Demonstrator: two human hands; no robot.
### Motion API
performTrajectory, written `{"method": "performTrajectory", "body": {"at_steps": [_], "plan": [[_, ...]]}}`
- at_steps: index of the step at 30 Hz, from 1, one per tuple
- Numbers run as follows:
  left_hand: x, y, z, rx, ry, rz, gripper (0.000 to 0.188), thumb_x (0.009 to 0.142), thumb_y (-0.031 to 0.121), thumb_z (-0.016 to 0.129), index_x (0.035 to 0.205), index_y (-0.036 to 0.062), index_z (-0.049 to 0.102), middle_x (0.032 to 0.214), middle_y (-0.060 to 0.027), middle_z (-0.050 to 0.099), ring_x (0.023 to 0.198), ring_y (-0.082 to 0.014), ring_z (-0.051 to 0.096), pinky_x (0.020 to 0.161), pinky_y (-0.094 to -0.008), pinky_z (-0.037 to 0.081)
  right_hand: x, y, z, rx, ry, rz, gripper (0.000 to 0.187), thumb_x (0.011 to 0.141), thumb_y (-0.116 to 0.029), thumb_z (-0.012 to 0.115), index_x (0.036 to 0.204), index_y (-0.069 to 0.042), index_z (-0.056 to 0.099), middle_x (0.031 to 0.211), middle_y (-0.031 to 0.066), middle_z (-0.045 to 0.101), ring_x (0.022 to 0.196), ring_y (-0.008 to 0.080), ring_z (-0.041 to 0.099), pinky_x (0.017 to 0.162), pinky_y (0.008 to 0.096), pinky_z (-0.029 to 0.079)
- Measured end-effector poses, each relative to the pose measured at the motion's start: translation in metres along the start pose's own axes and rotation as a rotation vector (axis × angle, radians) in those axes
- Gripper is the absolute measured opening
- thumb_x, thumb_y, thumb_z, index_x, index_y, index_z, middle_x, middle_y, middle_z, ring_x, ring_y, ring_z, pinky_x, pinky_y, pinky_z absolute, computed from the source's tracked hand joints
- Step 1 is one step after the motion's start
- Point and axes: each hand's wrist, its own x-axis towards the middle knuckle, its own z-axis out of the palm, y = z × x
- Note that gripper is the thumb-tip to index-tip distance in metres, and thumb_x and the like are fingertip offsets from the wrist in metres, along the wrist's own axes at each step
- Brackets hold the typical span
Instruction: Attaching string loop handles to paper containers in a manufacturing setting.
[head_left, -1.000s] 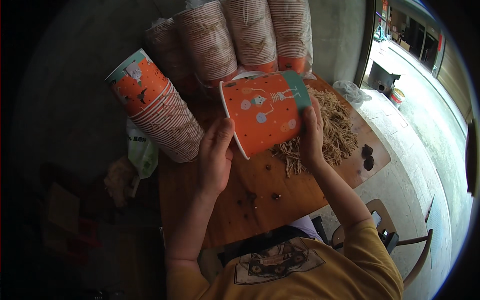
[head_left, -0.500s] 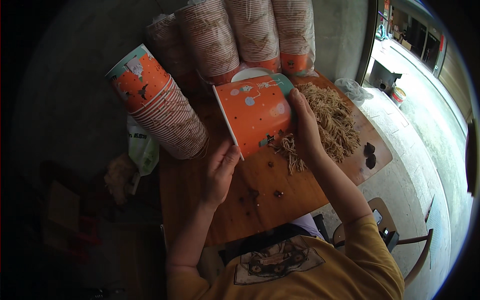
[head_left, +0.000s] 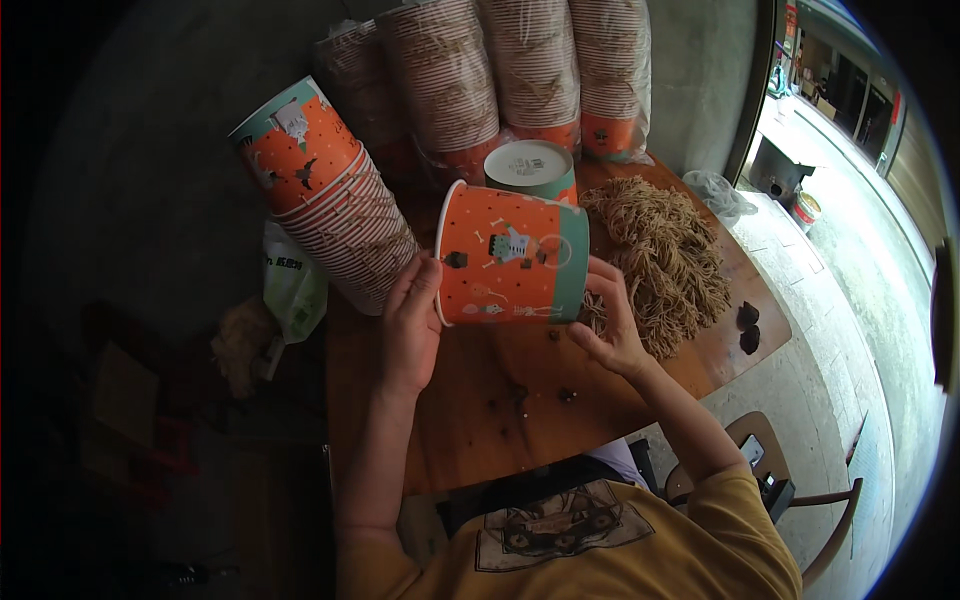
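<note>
An orange and teal paper bucket [head_left: 500, 255] lies on its side in the air between my hands, its white rim to the left and its base to the right. My left hand [head_left: 411, 315] grips the rim, thumb on the outside. My right hand [head_left: 615, 325] is curled at the teal base end, thumb and fingers apart around the lower corner. Just behind stands another bucket [head_left: 531, 168], bottom up on the table. Left of my hands leans a tall nested stack of the same buckets [head_left: 325, 200].
Several plastic-wrapped bucket stacks [head_left: 440, 85] line the back of the wooden table [head_left: 455, 425]. A heap of tan strings [head_left: 665, 260] lies at the right, with two dark pieces [head_left: 748, 328] near the edge. A chair [head_left: 765, 445] holding a phone is at the lower right.
The held bucket has been rolled, so a different printed side faces up. It now sits level, and my right hand has slid from its top to its lower base corner.
</note>
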Motion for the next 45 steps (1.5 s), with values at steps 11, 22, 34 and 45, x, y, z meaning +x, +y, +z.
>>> {"method": "performTrajectory", "body": {"at_steps": [11, 22, 34, 45], "plan": [[-0.004, -0.013, -0.023, 0.393, -0.083, 0.022, 0.026, 0.1, 0.023, 0.043, 0.107, 0.0028, 0.057, 0.095, 0.0028, 0.056, 0.092, -0.0045, 0.048, 0.087, -0.0208, 0.036, -0.017, -0.008, 0.008, 0.569, -0.238, 0.65, 0.047, 0.095, -0.034, 0.053, 0.125, 0.0, 0.045, 0.116, 0.0094, 0.055, 0.109, 0.018, 0.052, 0.095, 0.0321, 0.041], [-0.009, -0.016, -0.031, 0.386, -0.038, -0.017, 0.02, 0.1, 0.024, 0.044, 0.099, 0.0066, 0.054, 0.088, 0.0053, 0.049, 0.083, -0.0023, 0.041, 0.08, -0.0184, 0.033, -0.019, -0.011, 0.012, 0.532, -0.279, 0.692, 0.043, 0.095, -0.026, 0.053, 0.127, 0.001, 0.043, 0.116, 0.0116, 0.058, 0.109, 0.0205, 0.057, 0.094, 0.0346, 0.044], [-0.01, -0.018, -0.033, 0.425, 0.03, -0.185, 0.026, 0.098, 0.034, 0.049, 0.09, 0.0103, 0.056, 0.075, 0.0106, 0.04, 0.066, 0.0014, 0.03, 0.056, -0.0169, 0.025, -0.026, -0.008, 0.017, 0.476, -0.283, 0.696, 0.038, 0.098, -0.03, 0.043, 0.12, 0.001, 0.049, 0.098, 0.0096, 0.06, 0.091, 0.0164, 0.057, 0.084, 0.0308, 0.045], [0.001, -0.015, 0.008, 0.813, -0.154, -0.158, 0.033, 0.1, 0.032, 0.046, 0.087, 0.0026, 0.052, 0.073, 0.0027, 0.043, 0.072, -0.0042, 0.04, 0.066, -0.0215, 0.039, -0.026, -0.007, 0.027, 0.047, -0.338, 0.817, 0.028, 0.091, -0.025, 0.056, 0.106, -0.001, 0.053, 0.097, 0.0165, 0.062, 0.082, 0.0339, 0.062, 0.074, 0.0385, 0.05]]}}
